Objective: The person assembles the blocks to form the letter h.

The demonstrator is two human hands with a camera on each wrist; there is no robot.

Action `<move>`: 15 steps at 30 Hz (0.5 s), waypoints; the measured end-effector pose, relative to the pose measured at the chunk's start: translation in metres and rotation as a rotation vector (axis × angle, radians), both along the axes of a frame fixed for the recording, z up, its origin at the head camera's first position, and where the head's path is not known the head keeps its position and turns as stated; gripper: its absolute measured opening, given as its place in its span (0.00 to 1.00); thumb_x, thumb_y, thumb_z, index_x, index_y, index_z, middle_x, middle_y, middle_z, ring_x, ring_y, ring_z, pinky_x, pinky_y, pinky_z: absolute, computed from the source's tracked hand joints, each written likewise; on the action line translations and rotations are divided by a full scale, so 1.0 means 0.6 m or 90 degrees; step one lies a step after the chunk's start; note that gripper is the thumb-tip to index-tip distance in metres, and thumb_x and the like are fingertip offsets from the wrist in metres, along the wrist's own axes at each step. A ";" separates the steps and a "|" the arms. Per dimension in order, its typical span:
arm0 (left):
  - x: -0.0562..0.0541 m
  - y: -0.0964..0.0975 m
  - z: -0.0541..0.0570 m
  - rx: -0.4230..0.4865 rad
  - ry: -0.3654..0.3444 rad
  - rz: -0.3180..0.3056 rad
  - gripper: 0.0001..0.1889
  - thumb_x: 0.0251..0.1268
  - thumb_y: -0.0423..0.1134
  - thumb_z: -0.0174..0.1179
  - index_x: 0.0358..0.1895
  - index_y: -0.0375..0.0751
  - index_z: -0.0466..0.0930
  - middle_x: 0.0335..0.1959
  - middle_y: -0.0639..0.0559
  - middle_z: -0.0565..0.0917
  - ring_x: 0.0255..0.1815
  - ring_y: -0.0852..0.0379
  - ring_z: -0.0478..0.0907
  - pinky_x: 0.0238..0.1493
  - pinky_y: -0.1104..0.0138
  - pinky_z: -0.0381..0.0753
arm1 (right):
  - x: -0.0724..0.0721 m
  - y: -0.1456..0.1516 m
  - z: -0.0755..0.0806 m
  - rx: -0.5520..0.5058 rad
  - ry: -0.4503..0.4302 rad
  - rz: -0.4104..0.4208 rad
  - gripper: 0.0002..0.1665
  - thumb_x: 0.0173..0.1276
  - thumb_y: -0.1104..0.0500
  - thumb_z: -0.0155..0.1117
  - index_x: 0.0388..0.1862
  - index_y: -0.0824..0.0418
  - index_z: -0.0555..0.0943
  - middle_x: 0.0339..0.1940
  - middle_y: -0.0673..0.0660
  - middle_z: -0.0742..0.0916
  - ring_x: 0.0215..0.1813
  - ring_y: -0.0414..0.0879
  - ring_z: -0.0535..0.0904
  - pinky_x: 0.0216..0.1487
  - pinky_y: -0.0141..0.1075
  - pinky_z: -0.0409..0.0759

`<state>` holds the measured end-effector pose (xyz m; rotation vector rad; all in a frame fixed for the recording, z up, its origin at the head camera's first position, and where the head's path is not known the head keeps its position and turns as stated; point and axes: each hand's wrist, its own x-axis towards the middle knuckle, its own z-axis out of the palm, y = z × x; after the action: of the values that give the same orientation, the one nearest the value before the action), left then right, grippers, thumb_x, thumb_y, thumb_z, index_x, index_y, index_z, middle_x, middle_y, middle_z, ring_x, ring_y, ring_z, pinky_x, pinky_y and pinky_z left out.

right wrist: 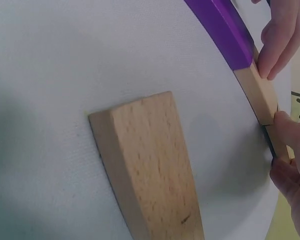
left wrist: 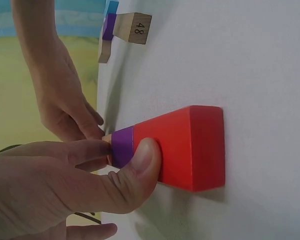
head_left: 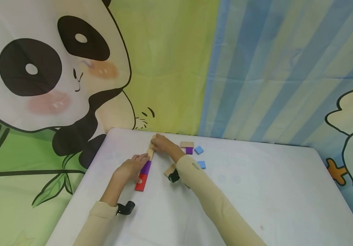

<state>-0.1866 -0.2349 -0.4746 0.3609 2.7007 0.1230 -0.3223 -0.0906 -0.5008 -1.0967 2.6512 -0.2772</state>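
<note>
A straight row of blocks runs away from me on the white table: a red block point(head_left: 140, 187) nearest, a purple block point(head_left: 145, 167), then a wooden block point(head_left: 150, 155) and another wooden block point(right wrist: 276, 142) at the far end. My left hand point(head_left: 129, 168) lies along the row from its left side. In the left wrist view its thumb point(left wrist: 145, 157) presses on the red block, and its fingers reach forward past the purple one. At the far end, my right hand point(head_left: 165, 144) pinches the last wooden block between thumb and fingertips.
Right of the row lie a wooden block point(head_left: 187, 144), a small purple block point(head_left: 189, 150) and two blue blocks point(head_left: 199, 150). Under my right forearm is a larger wooden block point(right wrist: 152, 165). A patterned curtain point(head_left: 170, 68) hangs behind the table's far edge.
</note>
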 end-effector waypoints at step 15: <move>-0.007 -0.004 0.000 -0.008 0.019 -0.022 0.52 0.39 0.43 0.79 0.72 0.41 0.60 0.75 0.43 0.59 0.73 0.38 0.60 0.66 0.42 0.70 | 0.010 0.012 -0.013 -0.052 0.026 0.011 0.16 0.79 0.59 0.45 0.58 0.60 0.76 0.72 0.73 0.68 0.72 0.64 0.67 0.75 0.49 0.65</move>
<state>-0.1910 -0.2373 -0.4745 0.4082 2.7215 0.0922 -0.3164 -0.0837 -0.5087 -1.1615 2.6873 -0.3670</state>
